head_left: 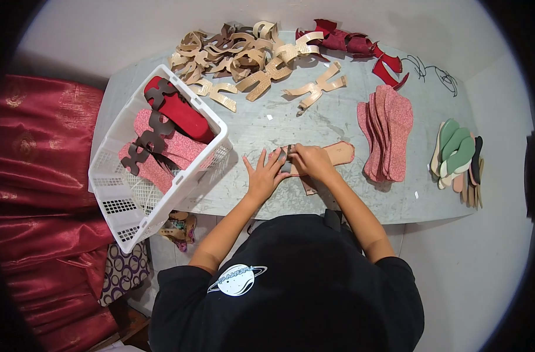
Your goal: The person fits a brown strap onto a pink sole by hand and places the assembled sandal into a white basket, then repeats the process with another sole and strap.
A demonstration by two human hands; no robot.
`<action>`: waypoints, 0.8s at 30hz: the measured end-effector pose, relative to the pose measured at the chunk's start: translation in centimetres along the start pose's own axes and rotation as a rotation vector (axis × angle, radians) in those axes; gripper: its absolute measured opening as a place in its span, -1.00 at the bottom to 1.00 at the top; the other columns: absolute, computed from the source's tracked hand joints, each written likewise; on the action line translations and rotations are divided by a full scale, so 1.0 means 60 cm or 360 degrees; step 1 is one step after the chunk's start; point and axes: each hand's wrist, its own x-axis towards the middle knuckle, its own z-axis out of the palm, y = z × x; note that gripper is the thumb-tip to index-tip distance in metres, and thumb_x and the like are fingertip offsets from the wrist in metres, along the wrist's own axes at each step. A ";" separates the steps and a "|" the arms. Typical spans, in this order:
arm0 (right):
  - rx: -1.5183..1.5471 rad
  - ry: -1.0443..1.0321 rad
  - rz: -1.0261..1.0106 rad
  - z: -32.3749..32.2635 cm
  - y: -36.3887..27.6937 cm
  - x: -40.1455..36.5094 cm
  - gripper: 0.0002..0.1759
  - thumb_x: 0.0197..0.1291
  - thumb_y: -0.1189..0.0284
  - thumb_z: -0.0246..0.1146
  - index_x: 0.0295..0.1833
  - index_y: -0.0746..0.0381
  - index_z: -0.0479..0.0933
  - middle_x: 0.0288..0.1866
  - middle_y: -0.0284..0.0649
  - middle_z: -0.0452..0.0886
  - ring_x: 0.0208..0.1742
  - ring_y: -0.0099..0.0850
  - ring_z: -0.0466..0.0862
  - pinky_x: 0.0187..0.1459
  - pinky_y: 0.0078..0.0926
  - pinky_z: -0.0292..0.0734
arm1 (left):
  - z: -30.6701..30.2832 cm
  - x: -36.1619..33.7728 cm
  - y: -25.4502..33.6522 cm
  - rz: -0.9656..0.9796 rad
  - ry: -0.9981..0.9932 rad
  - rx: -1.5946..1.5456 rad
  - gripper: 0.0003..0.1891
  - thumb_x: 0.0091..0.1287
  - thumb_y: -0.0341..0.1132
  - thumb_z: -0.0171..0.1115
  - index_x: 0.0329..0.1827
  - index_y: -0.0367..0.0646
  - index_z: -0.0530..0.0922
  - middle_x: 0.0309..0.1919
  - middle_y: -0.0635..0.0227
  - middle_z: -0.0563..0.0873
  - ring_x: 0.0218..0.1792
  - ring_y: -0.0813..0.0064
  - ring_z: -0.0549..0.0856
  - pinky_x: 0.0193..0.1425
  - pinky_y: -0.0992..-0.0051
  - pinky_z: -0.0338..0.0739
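Though partly unclear, left fingers [261, 161] wide, right fingers [301, 153] crooked.

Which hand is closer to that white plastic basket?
Left. The left hand is right of the white basket; the right hand is farther right, past the left.

Head-worn, my one camera looks forward and down, close over my shirt [302, 258] at bottom centre, my left hand [265, 176] and right hand [312, 161] farther off, mid-frame.
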 end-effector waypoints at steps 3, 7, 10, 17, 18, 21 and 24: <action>0.0032 0.0266 -0.0243 0.020 0.006 -0.006 -0.85 0.18 0.35 0.12 -0.26 0.22 0.43 -0.41 -0.10 0.62 -0.30 -0.16 0.63 -0.03 -0.14 0.42 | -0.003 -0.001 0.002 -0.0019 -0.0018 0.0055 -0.45 0.12 0.15 0.11 0.18 0.19 0.46 0.31 0.60 0.33 0.31 0.19 0.28 0.15 -0.48 -0.27; -0.0047 0.0166 -0.0195 0.024 -0.001 -0.009 -0.84 0.16 0.39 0.13 -0.24 0.27 0.41 -0.30 -0.11 0.62 -0.19 -0.20 0.61 0.16 -0.15 0.28 | 0.001 -0.001 0.004 -0.0055 0.0017 -0.0002 -0.45 0.11 0.16 0.11 0.16 0.19 0.48 0.31 0.63 0.33 0.31 0.19 0.28 0.15 -0.48 -0.29; -0.0048 0.0223 -0.0265 0.043 0.008 -0.017 -0.80 0.14 0.40 0.15 -0.18 0.30 0.43 -0.23 -0.10 0.62 -0.13 -0.21 0.60 0.18 -0.17 0.28 | 0.003 -0.001 0.003 -0.0066 0.0015 -0.0018 -0.45 0.10 0.16 0.12 0.14 0.18 0.49 0.31 0.63 0.33 0.31 0.19 0.27 0.15 -0.48 -0.30; -0.0148 0.0377 -0.0344 0.074 0.016 -0.038 -0.73 0.08 0.41 0.20 -0.11 0.31 0.51 0.03 -0.05 0.56 0.10 -0.24 0.53 0.22 -0.20 0.25 | -0.006 0.001 0.003 -0.0078 -0.0043 -0.0103 -0.42 0.10 0.16 0.14 0.17 0.12 0.48 0.32 0.62 0.33 0.34 0.15 0.23 0.14 -0.48 -0.34; -0.0145 0.0379 -0.0344 0.077 0.017 -0.040 -0.73 0.08 0.41 0.20 -0.11 0.31 0.51 0.03 -0.05 0.56 0.10 -0.24 0.53 0.22 -0.20 0.25 | -0.007 0.000 0.002 -0.0078 -0.0045 -0.0100 -0.42 0.10 0.16 0.14 0.17 0.12 0.48 0.32 0.62 0.33 0.34 0.15 0.23 0.14 -0.48 -0.34; -0.0160 0.0388 -0.0330 0.081 0.017 -0.044 -0.75 0.07 0.40 0.20 -0.14 0.30 0.54 0.06 -0.04 0.54 0.16 -0.23 0.50 0.23 -0.20 0.24 | -0.010 0.000 0.000 -0.0060 -0.0085 -0.0166 -0.40 0.12 0.15 0.14 0.20 0.09 0.46 0.34 0.59 0.31 0.36 0.12 0.19 0.14 -0.48 -0.35; -0.0136 0.0396 -0.0317 0.085 0.019 -0.045 -0.74 0.06 0.39 0.21 -0.14 0.29 0.56 0.07 -0.04 0.54 0.18 -0.22 0.48 0.23 -0.20 0.24 | -0.021 0.001 -0.001 -0.0027 -0.0125 -0.0183 -0.40 0.14 0.15 0.13 0.22 0.08 0.44 0.35 0.56 0.29 0.38 0.11 0.17 0.14 -0.48 -0.36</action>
